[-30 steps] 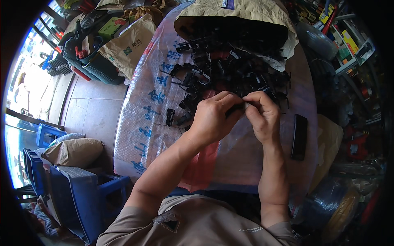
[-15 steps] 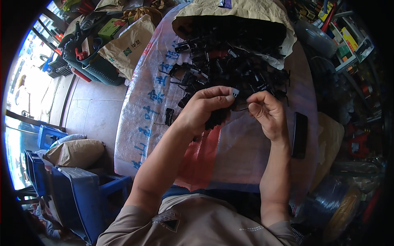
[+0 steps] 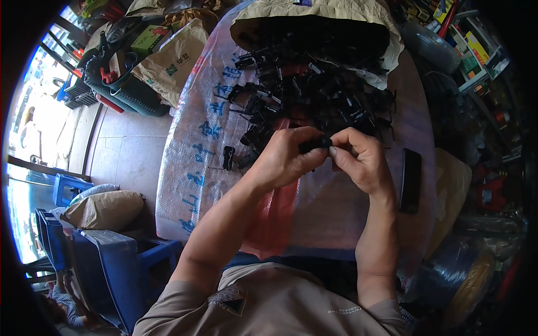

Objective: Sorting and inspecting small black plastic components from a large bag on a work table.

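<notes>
My left hand (image 3: 288, 157) and my right hand (image 3: 358, 159) meet over the table, both pinching one small black plastic part (image 3: 315, 144) between thumbs and fingertips. Just beyond them lies a heap of several similar black plastic parts (image 3: 314, 95), spilling out of an open tan sack (image 3: 314, 17) at the far end. One loose black part (image 3: 228, 157) lies apart to the left of my left hand. All of it rests on a table covered with a woven plastic sheet (image 3: 190, 173).
A flat black rectangular object (image 3: 410, 180) lies right of my right hand. Blue plastic stools (image 3: 106, 252) and a stuffed sack (image 3: 101, 208) stand on the floor at left. A paper bag (image 3: 168, 61) and crates sit far left; cluttered shelves (image 3: 476, 50) are at right.
My hands came apart half a second ago, the left holding a black part; now they have closed together again on the part, slightly nearer to me.
</notes>
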The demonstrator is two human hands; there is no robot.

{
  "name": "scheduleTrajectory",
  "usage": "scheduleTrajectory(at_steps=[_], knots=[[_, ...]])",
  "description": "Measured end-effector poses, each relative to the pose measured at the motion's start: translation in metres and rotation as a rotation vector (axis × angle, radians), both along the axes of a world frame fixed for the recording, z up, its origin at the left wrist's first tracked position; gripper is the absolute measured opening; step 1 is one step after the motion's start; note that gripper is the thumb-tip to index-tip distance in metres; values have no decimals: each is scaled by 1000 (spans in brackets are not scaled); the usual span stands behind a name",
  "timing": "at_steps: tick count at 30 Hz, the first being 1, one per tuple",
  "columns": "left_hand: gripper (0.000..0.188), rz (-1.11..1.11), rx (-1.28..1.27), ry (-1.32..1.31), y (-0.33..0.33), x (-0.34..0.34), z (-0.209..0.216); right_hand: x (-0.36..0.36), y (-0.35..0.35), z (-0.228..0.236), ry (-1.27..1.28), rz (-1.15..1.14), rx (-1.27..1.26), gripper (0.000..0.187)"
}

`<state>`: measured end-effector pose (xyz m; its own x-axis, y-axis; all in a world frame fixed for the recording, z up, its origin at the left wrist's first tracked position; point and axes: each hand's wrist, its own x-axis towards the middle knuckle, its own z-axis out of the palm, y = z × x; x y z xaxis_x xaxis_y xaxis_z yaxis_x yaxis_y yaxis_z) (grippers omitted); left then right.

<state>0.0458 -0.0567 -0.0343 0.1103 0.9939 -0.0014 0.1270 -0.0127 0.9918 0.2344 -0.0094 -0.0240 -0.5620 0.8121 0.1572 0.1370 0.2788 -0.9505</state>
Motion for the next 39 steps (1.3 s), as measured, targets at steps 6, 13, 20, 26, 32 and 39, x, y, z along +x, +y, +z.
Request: scheduleTrajectory(at_steps=[6,13,20,26,32,39], knots=[[28,32,7,-91,0,-4,3,-1,-1,-3,89,26,-80,7],[41,-2,11,-1242,17,-57,-11,-3,18,-26,-132,-233,214,19],[38,458,188,-907,11,-137,8,-36,10,-59,-575,-266,690,23],[34,758,251,-260,-22,-239,29,-40,13,-50,-598,-311,570,21],[30,922,49,64,-46,-306,-13,-31,8,-41,-539,-235,455,42],[38,1000,312,683,-26,-275,-32,-7,16,-28,36,-243,-108,17]])
